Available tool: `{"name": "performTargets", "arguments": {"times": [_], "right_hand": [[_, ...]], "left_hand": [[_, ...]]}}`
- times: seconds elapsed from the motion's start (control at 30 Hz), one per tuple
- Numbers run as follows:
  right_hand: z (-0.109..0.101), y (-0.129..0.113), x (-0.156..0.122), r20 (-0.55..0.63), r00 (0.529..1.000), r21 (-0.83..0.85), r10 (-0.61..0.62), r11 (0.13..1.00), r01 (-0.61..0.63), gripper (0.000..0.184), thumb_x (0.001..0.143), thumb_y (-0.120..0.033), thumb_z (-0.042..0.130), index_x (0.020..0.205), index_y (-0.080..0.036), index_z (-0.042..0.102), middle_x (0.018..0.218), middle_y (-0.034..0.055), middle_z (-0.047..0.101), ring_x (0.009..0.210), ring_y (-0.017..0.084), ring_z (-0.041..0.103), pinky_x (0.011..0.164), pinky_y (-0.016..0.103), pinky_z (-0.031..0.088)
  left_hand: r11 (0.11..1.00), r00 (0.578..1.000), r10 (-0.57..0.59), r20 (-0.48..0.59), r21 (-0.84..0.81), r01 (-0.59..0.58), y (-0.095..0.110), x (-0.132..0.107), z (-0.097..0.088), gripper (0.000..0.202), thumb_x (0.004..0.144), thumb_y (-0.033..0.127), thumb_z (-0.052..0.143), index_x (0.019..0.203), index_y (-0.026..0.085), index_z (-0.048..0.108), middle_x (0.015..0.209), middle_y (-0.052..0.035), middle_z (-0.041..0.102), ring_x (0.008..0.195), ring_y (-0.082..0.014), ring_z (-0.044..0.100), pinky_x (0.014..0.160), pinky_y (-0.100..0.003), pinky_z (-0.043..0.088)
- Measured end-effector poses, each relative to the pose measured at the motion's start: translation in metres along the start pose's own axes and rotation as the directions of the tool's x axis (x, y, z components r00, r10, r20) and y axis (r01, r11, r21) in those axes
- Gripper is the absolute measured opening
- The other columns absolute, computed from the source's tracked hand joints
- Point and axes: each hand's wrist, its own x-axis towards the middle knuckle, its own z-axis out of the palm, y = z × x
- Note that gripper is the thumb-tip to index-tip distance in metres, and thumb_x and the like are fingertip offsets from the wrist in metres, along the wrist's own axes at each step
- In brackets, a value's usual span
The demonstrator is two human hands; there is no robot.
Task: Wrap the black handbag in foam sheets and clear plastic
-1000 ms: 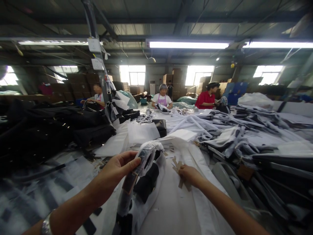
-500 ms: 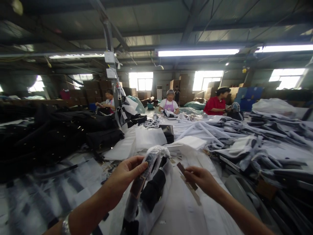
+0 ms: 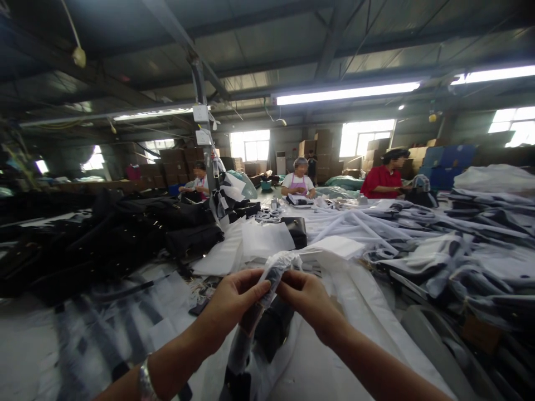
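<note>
A curved black bag handle (image 3: 273, 271) wrapped in clear plastic arches up in front of me, above a dark bag body (image 3: 270, 331) in white wrapping. My left hand (image 3: 238, 298) is closed, pinching the handle's left side between thumb and fingers. From the right, my right hand (image 3: 307, 298) closes its fingertips on the handle's upper part, close to the left. A brown strip (image 3: 251, 320) lies along the handle below my left hand. The brown strip held on the right earlier cannot be made out; the fingers hide what is between them.
Black bags (image 3: 167, 234) are heaped at left. Wrapped pieces (image 3: 426, 256) pile up at right, above a grey plastic object (image 3: 430, 340). White sheets (image 3: 267, 239) and a small black bag (image 3: 295, 231) lie ahead. A co-worker (image 3: 298, 181) in a purple apron sits opposite; another (image 3: 382, 181) wears red.
My right hand has moved left from the white sheet to the wrapped handle and now meets my left hand there. The brown strip it held is out of sight. The view has turned slightly left.
</note>
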Motion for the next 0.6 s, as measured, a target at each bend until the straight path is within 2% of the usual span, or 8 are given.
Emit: {"name": "performTargets", "arguments": {"times": [0.1,0.17,0.27,0.37,0.47,0.53,0.6], "right_hand": [[0.008,-0.004,-0.001,0.088,0.989,0.222,0.122,0.965,-0.139,0.032,0.08,-0.044,0.073,0.104,-0.022,0.077,0.074,-0.0004,0.068,0.067,0.013,0.054,0.061,0.024,0.035],[0.009,-0.008,-0.004,0.17,0.969,0.322,0.182,0.919,-0.229,0.034,0.081,-0.042,0.073,0.11,-0.023,0.075,0.086,0.0013,0.072,0.078,0.014,0.057,0.069,0.024,0.038],[0.006,-0.017,-0.009,0.257,0.944,0.396,0.205,0.869,-0.296,0.032,0.082,-0.034,0.072,0.112,-0.024,0.075,0.101,0.0036,0.073,0.096,0.017,0.059,0.08,0.026,0.039],[0.003,-0.027,-0.012,0.28,0.935,0.428,0.218,0.843,-0.325,0.032,0.079,-0.028,0.07,0.11,-0.023,0.076,0.106,0.0038,0.072,0.1,0.017,0.058,0.08,0.024,0.039],[0.004,-0.032,-0.013,0.256,0.94,0.437,0.226,0.84,-0.321,0.032,0.076,-0.031,0.073,0.106,-0.022,0.077,0.102,0.0036,0.073,0.094,0.015,0.059,0.074,0.021,0.041],[0.006,-0.033,-0.013,0.243,0.944,0.437,0.223,0.844,-0.311,0.031,0.075,-0.032,0.074,0.104,-0.021,0.078,0.1,0.0038,0.074,0.09,0.015,0.06,0.069,0.019,0.041],[0.006,-0.03,-0.012,0.231,0.948,0.443,0.221,0.844,-0.304,0.029,0.075,-0.031,0.074,0.101,-0.02,0.079,0.098,0.0043,0.075,0.088,0.014,0.062,0.068,0.019,0.043]], "left_hand": [[1.0,1.0,0.01,-0.009,0.014,-0.01,-0.001,0.0,-0.001,0.045,0.083,0.043,0.075,0.122,0.022,0.07,0.101,-0.0056,0.076,0.09,-0.0211,0.069,0.082,-0.028,0.053],[0.999,0.999,0.02,-0.034,0.035,-0.019,-0.002,0.0,-0.002,0.045,0.081,0.044,0.076,0.119,0.021,0.072,0.106,-0.0071,0.074,0.092,-0.0224,0.069,0.083,-0.029,0.053],[0.998,0.994,0.061,-0.09,0.039,-0.058,-0.006,0.001,-0.004,0.042,0.076,0.045,0.08,0.11,0.02,0.076,0.123,-0.0085,0.064,0.103,-0.0253,0.067,0.086,-0.029,0.054],[0.998,0.994,0.06,-0.089,0.011,-0.059,-0.011,0.002,-0.006,0.043,0.077,0.046,0.08,0.11,0.02,0.074,0.126,-0.0085,0.061,0.098,-0.0245,0.069,0.079,-0.028,0.055],[0.998,0.992,0.017,-0.124,-0.05,-0.024,-0.016,0.003,-0.006,0.062,0.076,0.044,0.081,0.129,0.022,0.058,0.129,-0.0111,0.061,0.09,-0.0233,0.072,0.072,-0.028,0.055],[0.993,0.987,-0.019,-0.159,-0.116,0.001,-0.016,0.002,-0.006,0.082,0.074,0.041,0.084,0.143,0.026,0.041,0.141,-0.015,0.053,0.093,-0.0243,0.072,0.077,-0.031,0.055],[0.979,0.988,-0.054,-0.147,-0.204,0.023,-0.016,0.001,-0.005,0.098,0.075,0.039,0.085,0.152,0.028,0.026,0.145,-0.0178,0.049,0.099,-0.0258,0.071,0.086,-0.035,0.054]]}}
